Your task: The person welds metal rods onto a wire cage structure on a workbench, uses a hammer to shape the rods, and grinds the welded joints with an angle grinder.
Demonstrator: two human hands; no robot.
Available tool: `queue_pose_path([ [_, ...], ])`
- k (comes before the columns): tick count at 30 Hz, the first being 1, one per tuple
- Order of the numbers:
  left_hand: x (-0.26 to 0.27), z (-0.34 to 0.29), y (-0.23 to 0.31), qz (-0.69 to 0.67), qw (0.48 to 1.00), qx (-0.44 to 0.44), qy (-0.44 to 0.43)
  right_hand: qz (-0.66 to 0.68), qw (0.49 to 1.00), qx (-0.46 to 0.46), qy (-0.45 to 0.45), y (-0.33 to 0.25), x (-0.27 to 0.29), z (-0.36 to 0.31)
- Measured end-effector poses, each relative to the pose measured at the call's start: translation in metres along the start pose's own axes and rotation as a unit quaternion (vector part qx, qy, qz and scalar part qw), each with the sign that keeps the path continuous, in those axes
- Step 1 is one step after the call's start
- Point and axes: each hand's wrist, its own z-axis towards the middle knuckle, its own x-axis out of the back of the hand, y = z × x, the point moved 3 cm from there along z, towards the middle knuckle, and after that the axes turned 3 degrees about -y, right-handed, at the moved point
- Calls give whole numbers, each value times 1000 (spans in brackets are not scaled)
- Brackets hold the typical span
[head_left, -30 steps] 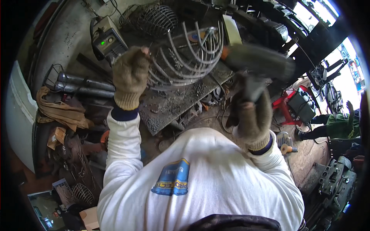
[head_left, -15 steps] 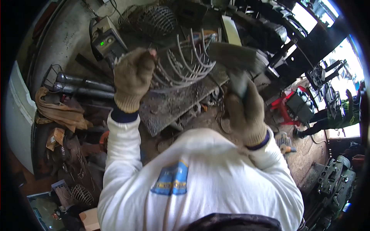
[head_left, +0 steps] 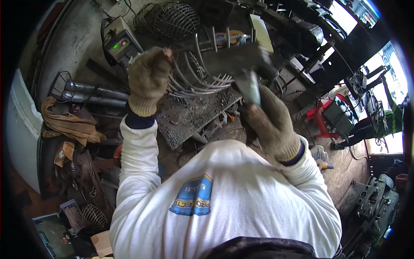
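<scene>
My left hand (head_left: 148,80), in a tan knit glove, is closed on the near left end of a curved cage of bent metal rods (head_left: 199,90). The cage lies on a dark, gritty metal work surface (head_left: 179,125), its rod ends sticking up at the far side. In my gloved right hand (head_left: 276,123) is a hammer (head_left: 249,88), gripped by its pale metal handle. Its broad dark head, smeared by motion, hangs over the right part of the cage and hides some rods. Whether it touches them I cannot tell.
A welding machine (head_left: 117,43) with a green display stands at the far left. Behind the cage is a rounded wire basket (head_left: 177,19). Metal pipes (head_left: 97,98) and a brown cloth (head_left: 71,125) lie left. Right are a red stool (head_left: 318,118) and another person (head_left: 390,123).
The hammer has swung left over the cage, and my right hand has turned and shifted slightly left with it. The cage has tilted a little; my left hand keeps its grip.
</scene>
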Motion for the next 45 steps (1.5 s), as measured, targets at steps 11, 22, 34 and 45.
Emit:
queue_pose_path([
  [11, 7, -5, -5, 12, 998, -29, 51, 103, 973, 141, 153, -10, 8, -10],
  [22, 10, -1, 9, 16, 1000, 2, 6, -82, 959, 201, 184, 4, 7, -4],
  [34, 11, 10, 28, 85, 996, -4, 7, -54, 969, 141, 198, 29, 15, -5],
  [45, 0, 6, 13, 35, 997, 42, -49, -243, 938, 216, 122, 25, 13, -5],
])
